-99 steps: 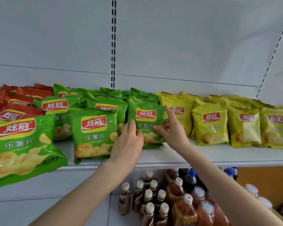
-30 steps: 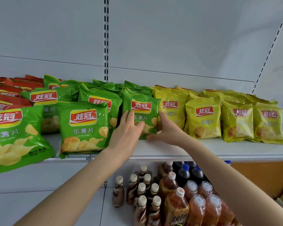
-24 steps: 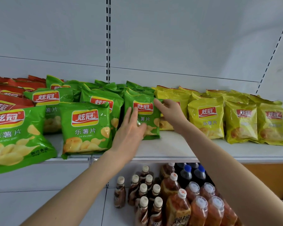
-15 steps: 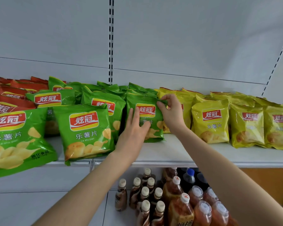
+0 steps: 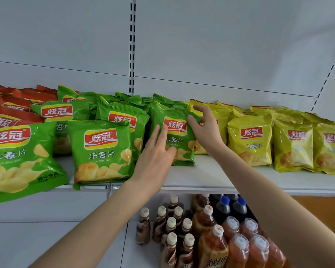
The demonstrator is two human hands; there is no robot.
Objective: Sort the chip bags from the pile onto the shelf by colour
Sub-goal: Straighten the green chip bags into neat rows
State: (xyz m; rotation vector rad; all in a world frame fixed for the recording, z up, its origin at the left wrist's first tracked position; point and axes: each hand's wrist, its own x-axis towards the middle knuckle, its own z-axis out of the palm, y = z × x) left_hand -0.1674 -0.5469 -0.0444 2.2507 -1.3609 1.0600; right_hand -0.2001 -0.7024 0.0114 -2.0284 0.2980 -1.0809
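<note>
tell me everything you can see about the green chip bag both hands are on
The green chip bag is a glossy, puffy foil-like pack with a red and yellow logo, white characters and pictured crisps, its top seam crimped. It stands upright on the white shelf, rightmost of the greens, beside a yellow bag. The left hand lies flat on its front; the right hand pinches its upper right edge.

The centre green bag (image 5: pixel 179 141) is glossy plastic film, crinkled, with sheen along its creases. The other green bags (image 5: pixel 103 149), the yellow bags (image 5: pixel 249 140) and the red bags (image 5: pixel 14 118) look like the same shiny film. The shelf (image 5: pixel 211 176) and back panel (image 5: pixel 220 45) look like smooth, matt white painted metal. The bottles (image 5: pixel 211 248) are clear glossy plastic with smooth plastic caps (image 5: pixel 218 230).
</note>
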